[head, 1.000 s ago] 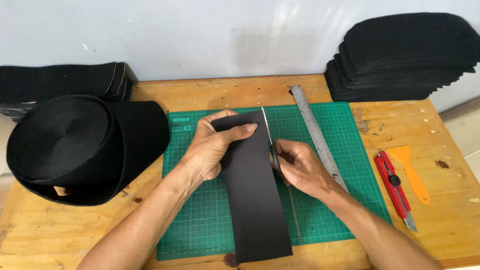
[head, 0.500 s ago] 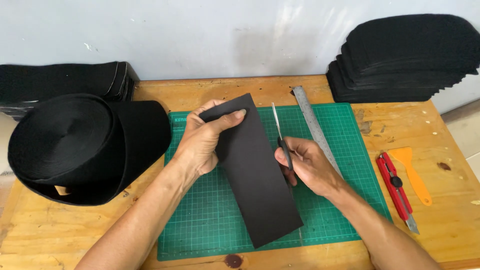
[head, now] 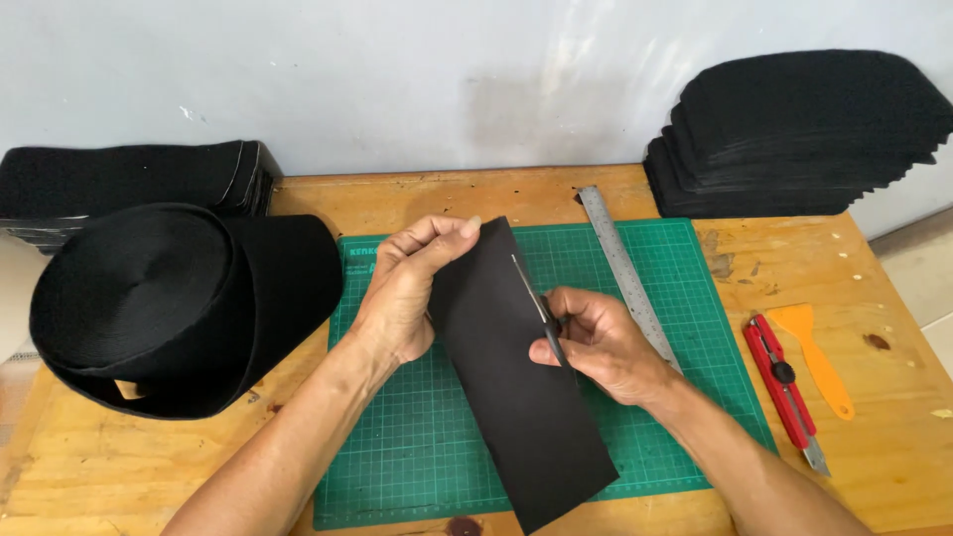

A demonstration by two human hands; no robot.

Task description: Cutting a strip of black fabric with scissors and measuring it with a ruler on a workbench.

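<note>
Scissors (head: 536,303) are gripped in the right hand (head: 596,342) against the edge of a black strip (head: 516,387), pinched near its top by the left hand (head: 407,288) above a green mat (head: 695,328), a trimming cut seemingly pending, steadiness needed.
</note>
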